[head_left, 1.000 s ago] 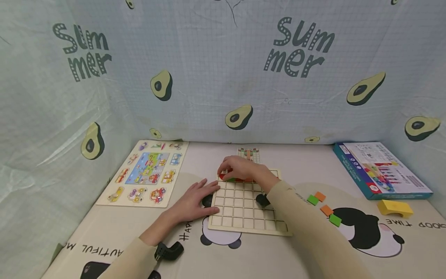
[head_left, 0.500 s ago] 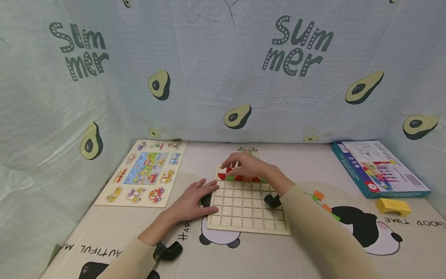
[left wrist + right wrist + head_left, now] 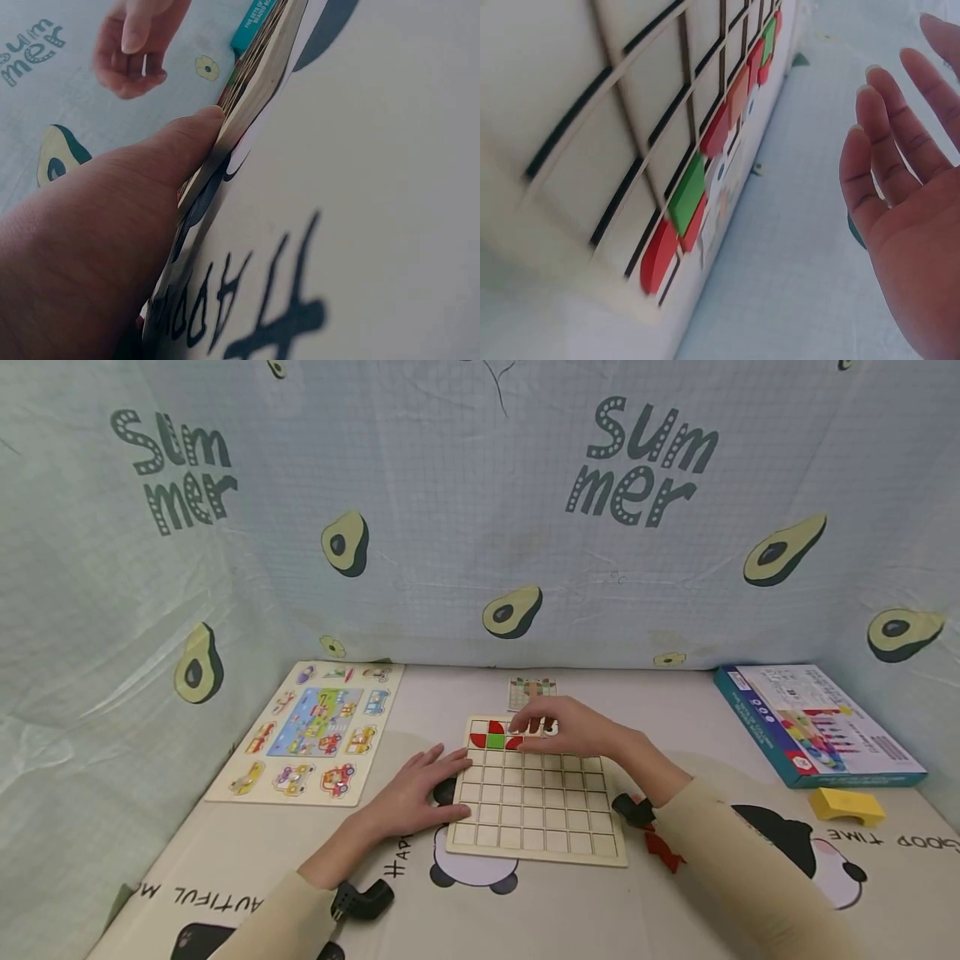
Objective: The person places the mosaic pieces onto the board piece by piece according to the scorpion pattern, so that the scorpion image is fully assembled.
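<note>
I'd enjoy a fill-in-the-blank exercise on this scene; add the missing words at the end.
1. The left hand touches the ____ edge of the pale rectangular wooden grid board.
2. The solid green square tile lies between two ____ curved pieces.
3. In the head view, the yellow arched block lies to the board's ____.
4. The printed word ____ appears twice on the pale blue patterned sheet.

Missing words: left; red; right; summer.
</note>
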`<state>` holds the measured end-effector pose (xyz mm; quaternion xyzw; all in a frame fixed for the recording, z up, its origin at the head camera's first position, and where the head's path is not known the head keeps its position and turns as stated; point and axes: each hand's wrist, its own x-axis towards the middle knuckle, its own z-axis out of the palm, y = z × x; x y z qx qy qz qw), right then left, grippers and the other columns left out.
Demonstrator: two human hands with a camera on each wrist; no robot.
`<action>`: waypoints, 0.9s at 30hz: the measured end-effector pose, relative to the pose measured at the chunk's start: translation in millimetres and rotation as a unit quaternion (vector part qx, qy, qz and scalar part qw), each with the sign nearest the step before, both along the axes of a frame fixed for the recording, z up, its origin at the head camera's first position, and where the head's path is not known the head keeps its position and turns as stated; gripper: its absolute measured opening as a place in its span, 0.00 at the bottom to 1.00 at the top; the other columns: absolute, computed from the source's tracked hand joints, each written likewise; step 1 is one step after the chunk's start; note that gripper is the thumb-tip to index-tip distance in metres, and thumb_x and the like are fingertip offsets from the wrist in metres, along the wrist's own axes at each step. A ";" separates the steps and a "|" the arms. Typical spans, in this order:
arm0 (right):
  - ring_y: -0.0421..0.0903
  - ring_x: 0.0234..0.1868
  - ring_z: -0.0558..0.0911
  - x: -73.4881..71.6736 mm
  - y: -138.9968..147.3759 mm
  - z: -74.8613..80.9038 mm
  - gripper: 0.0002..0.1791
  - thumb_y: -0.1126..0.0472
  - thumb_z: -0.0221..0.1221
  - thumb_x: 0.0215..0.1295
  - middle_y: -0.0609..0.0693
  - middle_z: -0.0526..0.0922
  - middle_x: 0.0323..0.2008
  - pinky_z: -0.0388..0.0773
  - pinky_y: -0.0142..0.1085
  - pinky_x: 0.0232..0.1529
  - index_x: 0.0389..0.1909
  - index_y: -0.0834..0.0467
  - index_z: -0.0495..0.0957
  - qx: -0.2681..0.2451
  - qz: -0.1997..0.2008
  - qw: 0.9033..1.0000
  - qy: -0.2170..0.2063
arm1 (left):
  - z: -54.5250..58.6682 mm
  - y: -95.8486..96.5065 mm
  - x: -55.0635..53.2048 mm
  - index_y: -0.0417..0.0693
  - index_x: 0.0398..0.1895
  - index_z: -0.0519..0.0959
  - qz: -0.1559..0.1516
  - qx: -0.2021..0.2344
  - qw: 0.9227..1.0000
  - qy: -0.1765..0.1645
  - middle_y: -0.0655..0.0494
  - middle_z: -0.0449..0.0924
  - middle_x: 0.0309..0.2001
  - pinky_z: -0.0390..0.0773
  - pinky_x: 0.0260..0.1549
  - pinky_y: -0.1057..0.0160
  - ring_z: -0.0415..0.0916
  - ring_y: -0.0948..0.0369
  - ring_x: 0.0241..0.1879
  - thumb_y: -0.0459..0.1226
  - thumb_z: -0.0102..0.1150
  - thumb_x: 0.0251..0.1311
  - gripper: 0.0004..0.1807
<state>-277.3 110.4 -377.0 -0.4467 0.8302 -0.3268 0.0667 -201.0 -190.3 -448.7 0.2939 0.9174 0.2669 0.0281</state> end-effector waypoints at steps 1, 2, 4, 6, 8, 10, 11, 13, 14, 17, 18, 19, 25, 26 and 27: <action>0.46 0.43 0.80 1.3 3.4 -0.7 0.15 0.57 0.66 0.68 0.54 0.84 0.46 0.80 0.50 0.44 0.51 0.60 0.83 -0.002 0.000 1.000 0.002 | 0.1 0.3 0.2 0.51 0.74 0.69 0.001 -0.001 1.000 -0.001 0.54 0.60 0.76 0.44 0.73 0.40 0.44 0.44 0.78 0.57 0.63 0.64 0.39; 0.47 0.43 0.80 2.5 6.7 -1.2 0.15 0.57 0.66 0.68 0.54 0.84 0.45 0.81 0.50 0.43 0.50 0.60 0.83 -0.004 -0.001 1.000 0.003 | 0.1 0.6 0.2 0.51 0.74 0.69 0.001 -0.001 1.000 -0.001 0.54 0.60 0.76 0.44 0.73 0.40 0.44 0.44 0.78 0.57 0.63 0.63 0.39; 0.49 0.43 0.81 5.1 13.9 -1.7 0.14 0.57 0.66 0.68 0.54 0.84 0.45 0.81 0.51 0.44 0.50 0.60 0.83 -0.005 -0.008 1.000 0.003 | 0.3 1.0 0.4 0.51 0.74 0.69 0.001 -0.001 1.000 -0.001 0.54 0.60 0.76 0.44 0.73 0.40 0.44 0.44 0.78 0.57 0.63 0.63 0.39; 0.52 0.44 0.81 7.0 21.5 -2.1 0.14 0.57 0.67 0.68 0.54 0.84 0.46 0.80 0.52 0.45 0.50 0.60 0.83 -0.008 -0.015 1.000 0.004 | 0.3 1.0 0.4 0.51 0.74 0.69 0.003 -0.002 1.000 0.000 0.54 0.60 0.76 0.44 0.73 0.41 0.44 0.44 0.78 0.57 0.63 0.63 0.39; 0.55 0.45 0.81 9.4 29.1 -1.5 0.15 0.58 0.67 0.67 0.54 0.84 0.46 0.80 0.52 0.48 0.50 0.60 0.82 -0.010 -0.025 1.000 0.004 | 0.6 1.0 0.5 0.50 0.74 0.69 0.004 -0.001 1.000 0.000 0.54 0.60 0.76 0.44 0.73 0.41 0.44 0.44 0.78 0.57 0.63 0.63 0.40; 0.56 0.44 0.80 12.2 37.2 -0.9 0.15 0.59 0.68 0.66 0.53 0.84 0.46 0.80 0.53 0.47 0.50 0.61 0.82 -0.012 -0.038 0.999 0.004 | 0.5 1.2 0.5 0.50 0.74 0.69 0.004 -0.001 1.000 0.000 0.54 0.60 0.76 0.44 0.73 0.41 0.44 0.44 0.78 0.57 0.63 0.63 0.40; 0.56 0.44 0.80 13.5 41.3 -0.8 0.15 0.59 0.68 0.66 0.52 0.84 0.45 0.79 0.52 0.47 0.50 0.60 0.82 -0.012 -0.046 0.999 0.006 | 0.6 1.3 0.6 0.50 0.74 0.69 0.004 -0.001 1.000 0.000 0.54 0.60 0.76 0.44 0.73 0.41 0.44 0.44 0.78 0.57 0.63 0.63 0.40; 0.56 0.43 0.80 16.2 49.6 -1.4 0.15 0.59 0.68 0.66 0.51 0.84 0.44 0.79 0.51 0.46 0.50 0.60 0.82 -0.012 -0.061 0.998 0.005 | 0.8 1.8 0.8 0.50 0.74 0.69 0.004 -0.001 1.000 0.000 0.54 0.60 0.76 0.44 0.73 0.41 0.44 0.44 0.78 0.57 0.63 0.63 0.40; 0.56 0.43 0.79 17.7 54.1 -1.7 0.15 0.58 0.68 0.66 0.51 0.84 0.44 0.79 0.51 0.45 0.51 0.59 0.82 -0.011 -0.069 0.998 0.006 | 0.7 2.0 0.8 0.50 0.74 0.69 0.003 -0.002 1.000 0.000 0.54 0.60 0.76 0.44 0.73 0.41 0.44 0.44 0.78 0.57 0.63 0.63 0.40; 0.53 0.44 0.79 22.2 67.3 -3.5 0.15 0.58 0.69 0.66 0.51 0.84 0.45 0.79 0.49 0.45 0.51 0.58 0.82 -0.008 -0.090 0.996 0.006 | 1.2 2.4 0.8 0.50 0.74 0.68 0.003 -0.003 1.000 0.000 0.54 0.60 0.77 0.44 0.73 0.41 0.43 0.44 0.78 0.58 0.63 0.63 0.40; 0.53 0.44 0.79 23.8 71.6 -4.1 0.16 0.58 0.69 0.66 0.52 0.84 0.46 0.79 0.49 0.46 0.51 0.58 0.82 -0.009 -0.095 0.995 0.007 | 1.3 2.4 0.7 0.50 0.74 0.68 0.002 -0.003 1.000 0.000 0.54 0.60 0.77 0.44 0.73 0.41 0.43 0.44 0.78 0.58 0.63 0.63 0.40; 0.52 0.44 0.79 25.6 75.7 -4.6 0.15 0.59 0.68 0.66 0.52 0.84 0.46 0.79 0.48 0.46 0.52 0.58 0.82 -0.009 -0.101 0.995 0.009 | 1.4 2.3 0.6 0.50 0.74 0.68 0.002 -0.004 1.000 0.000 0.54 0.59 0.77 0.44 0.73 0.41 0.43 0.44 0.78 0.58 0.63 0.63 0.40; 0.45 0.45 0.78 34.5 96.2 -8.0 0.16 0.58 0.67 0.67 0.51 0.84 0.47 0.80 0.43 0.46 0.53 0.58 0.82 -0.007 -0.134 0.991 0.015 | 1.5 1.2 0.2 0.51 0.74 0.69 0.006 -0.004 1.000 -0.001 0.54 0.59 0.77 0.44 0.73 0.41 0.43 0.44 0.78 0.57 0.63 0.63 0.40; 0.44 0.45 0.78 35.8 99.4 -8.6 0.16 0.58 0.67 0.67 0.50 0.84 0.47 0.80 0.43 0.47 0.53 0.58 0.82 -0.007 -0.139 0.990 0.013 | 1.4 1.3 0.2 0.50 0.74 0.69 0.006 -0.002 1.000 -0.002 0.54 0.60 0.77 0.44 0.73 0.41 0.43 0.44 0.78 0.57 0.63 0.63 0.40; 0.44 0.45 0.78 37.3 102.9 -9.2 0.16 0.58 0.68 0.67 0.50 0.84 0.47 0.80 0.43 0.47 0.53 0.58 0.82 -0.008 -0.144 0.989 0.013 | 1.2 1.4 0.3 0.50 0.74 0.69 0.006 -0.002 1.000 -0.002 0.54 0.60 0.77 0.44 0.73 0.41 0.43 0.44 0.78 0.57 0.63 0.63 0.40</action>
